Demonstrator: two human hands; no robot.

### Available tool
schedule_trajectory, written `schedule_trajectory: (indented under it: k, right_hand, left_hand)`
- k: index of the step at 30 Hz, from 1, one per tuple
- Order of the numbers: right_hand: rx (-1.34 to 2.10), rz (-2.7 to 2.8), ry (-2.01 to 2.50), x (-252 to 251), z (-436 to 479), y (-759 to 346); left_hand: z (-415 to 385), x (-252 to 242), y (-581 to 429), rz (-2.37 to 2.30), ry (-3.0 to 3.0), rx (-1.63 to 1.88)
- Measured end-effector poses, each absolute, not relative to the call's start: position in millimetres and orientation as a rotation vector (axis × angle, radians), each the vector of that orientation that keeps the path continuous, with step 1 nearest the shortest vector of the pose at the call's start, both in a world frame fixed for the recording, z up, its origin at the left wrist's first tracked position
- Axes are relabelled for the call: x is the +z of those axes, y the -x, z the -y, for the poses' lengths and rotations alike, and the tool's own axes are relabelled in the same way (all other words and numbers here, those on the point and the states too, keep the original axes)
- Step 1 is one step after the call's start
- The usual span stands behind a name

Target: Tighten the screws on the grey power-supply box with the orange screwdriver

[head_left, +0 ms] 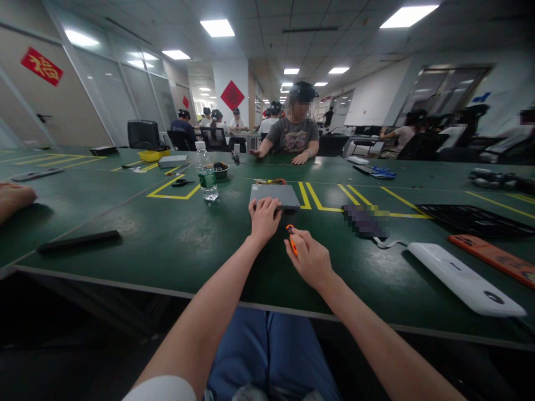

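Observation:
A grey metal power supply unit lies flat on the green table in front of me, with coloured cables at its far side and a dark socket at its near right corner. My left hand grips its near edge, fingers bent over the top. Just right of it and nearer to me, my right hand is closed around an orange-and-black hand tool. The fingers cover most of the tool, so its exact kind is hidden. Its visible end is apart from the power supply unit.
A water bottle stands left, near a small bowl. A black bar lies nearer left. On the right are a white power bank, an orange phone and a black grille. Across the table sits a person.

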State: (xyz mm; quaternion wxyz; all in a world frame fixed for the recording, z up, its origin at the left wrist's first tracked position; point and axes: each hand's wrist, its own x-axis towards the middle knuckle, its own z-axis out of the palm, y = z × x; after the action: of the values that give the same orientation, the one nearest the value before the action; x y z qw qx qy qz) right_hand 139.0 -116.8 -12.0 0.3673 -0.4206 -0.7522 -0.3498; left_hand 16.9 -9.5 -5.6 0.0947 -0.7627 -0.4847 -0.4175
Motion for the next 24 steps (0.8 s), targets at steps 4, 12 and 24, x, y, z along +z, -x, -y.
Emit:
schedule_trajectory:
  k: [4, 12, 24]
  right_hand:
    - [-0.854, 1.830, 1.141, -12, 117, -145]
    - [-0.841, 1.993, 1.067, -10, 118, -137]
    - [-0.747, 1.942, 1.099, -10, 118, -143]
  left_hand:
    - [10, -5, -17, 1.443, 2.267, -1.239]
    - [10, -6, -17, 1.419, 2.266, -1.252]
    - [11, -4, -16, 1.435, 2.275, -1.237]
